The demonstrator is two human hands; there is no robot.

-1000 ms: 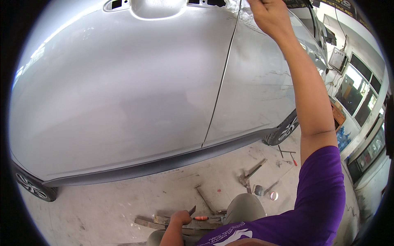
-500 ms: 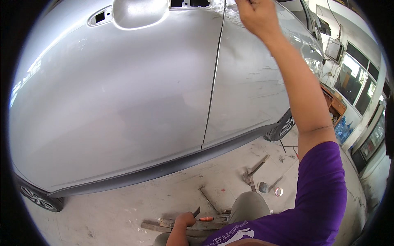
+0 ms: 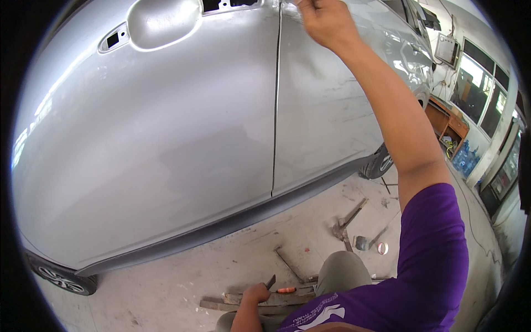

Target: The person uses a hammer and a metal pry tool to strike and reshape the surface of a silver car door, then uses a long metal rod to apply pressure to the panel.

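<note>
A silver car door (image 3: 182, 138) with a recessed handle cup (image 3: 164, 23) fills much of the view. Beside it, past a dark vertical seam, lies a second silver door panel (image 3: 318, 122) with scuff marks. My right hand (image 3: 330, 25) is raised at the top of this second panel, close to the seam. Its fingers are curled, and whatever they grip is hidden. Low down by my lap, my left hand (image 3: 256, 293) is closed round a dark, flat, blade-like tool (image 3: 270, 281), its tip pointing up and right.
On the floor lie a hammer (image 3: 342, 229), a thin metal rod (image 3: 289, 263), an orange-handled tool (image 3: 286, 290), wooden pieces (image 3: 218, 305), a scraper (image 3: 362, 242) and a tape roll (image 3: 383, 248). Blue bottles (image 3: 466, 157) and a wooden cabinet (image 3: 449, 124) stand far right.
The view has shifted, so the car's upper part sits further left and higher. My right hand stays by the seam; my left hand still holds the dark tool low down.
</note>
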